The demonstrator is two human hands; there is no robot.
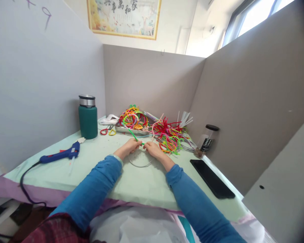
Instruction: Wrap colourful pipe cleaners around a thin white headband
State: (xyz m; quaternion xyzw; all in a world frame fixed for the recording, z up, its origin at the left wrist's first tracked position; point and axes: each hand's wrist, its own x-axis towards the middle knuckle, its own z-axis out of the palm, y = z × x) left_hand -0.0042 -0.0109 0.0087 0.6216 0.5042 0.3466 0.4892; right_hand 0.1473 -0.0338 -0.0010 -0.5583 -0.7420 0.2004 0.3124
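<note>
Near the middle of the table, my left hand [132,145] is closed on a green pipe cleaner [133,134], which sticks up and to the left from the fingers. My right hand [151,147] is closed close beside it, its fingertips at the green strand's right end. A thin grey wire ring [141,166] hangs or lies below both hands; whether the fingers hold it is unclear. Behind the hands, a metal tray [131,131] bears a heap of colourful pipe-cleaner rings [132,118]. Red bristly strands [167,126] and more coloured loops [171,143] lie to its right.
A blue glue gun [60,155] with its cord lies at the left, before a green bottle [88,121]. Red [103,132] and yellow [112,132] small shapes lie near the tray. A black phone [212,179] and a clear jar [209,139] are at the right. Grey partitions surround the table.
</note>
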